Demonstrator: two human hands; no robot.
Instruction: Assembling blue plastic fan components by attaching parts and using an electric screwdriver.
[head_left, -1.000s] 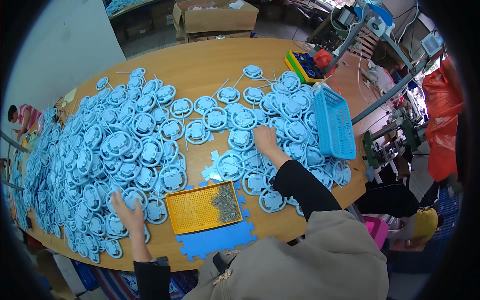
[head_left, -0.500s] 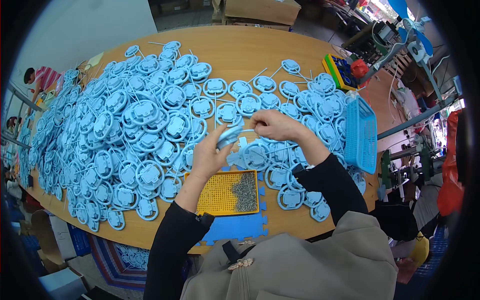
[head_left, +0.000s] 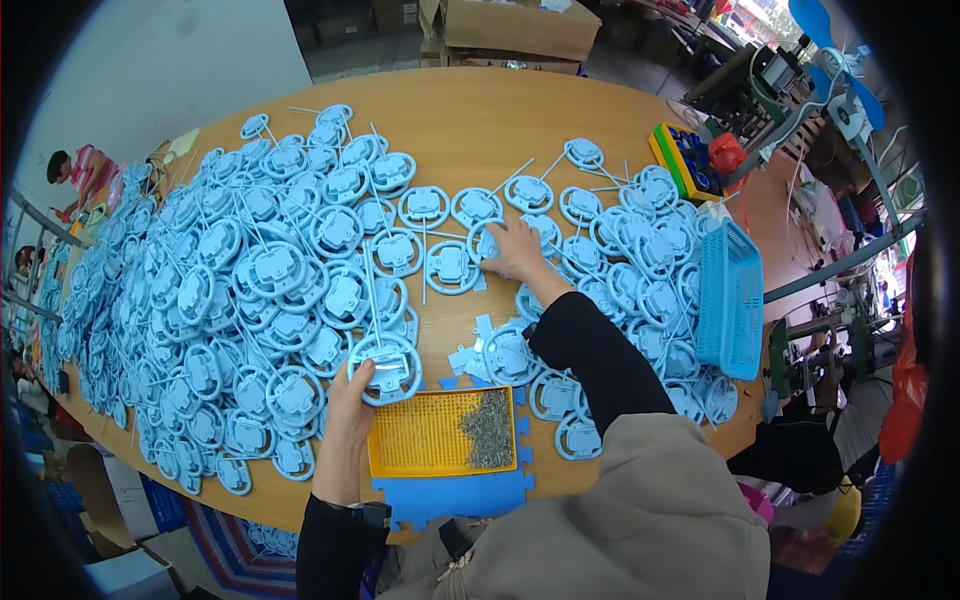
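My left hand (head_left: 350, 402) is closed on the near-left edge of a light-blue plastic ring part (head_left: 398, 362), a round rim with a flat plate in its middle. A thin rod points away from this ring, and a small metallic-looking strip shows at its centre. Farther off and to the right, my right hand (head_left: 518, 252) grips another light-blue ring part (head_left: 486, 240) that lies among others on the table. Its fingers and thumb cover much of that ring. Just right of my left hand stands a yellow tray (head_left: 415, 440) with small metal screws (head_left: 488, 432) heaped at its right end.
A big heap of similar ring parts (head_left: 270, 265) covers the left of the wooden table (head_left: 470, 110). More lie at right, beside a blue basket (head_left: 728, 300). A blue foam mat (head_left: 455, 497) lies under the tray. A yellow-and-black box (head_left: 685, 160) stands far right; a person (head_left: 90, 170) is far left.
My left hand has moved down and left with its ring part, now turned flat. My right hand has let go of that part's rod and come onto another ring part.
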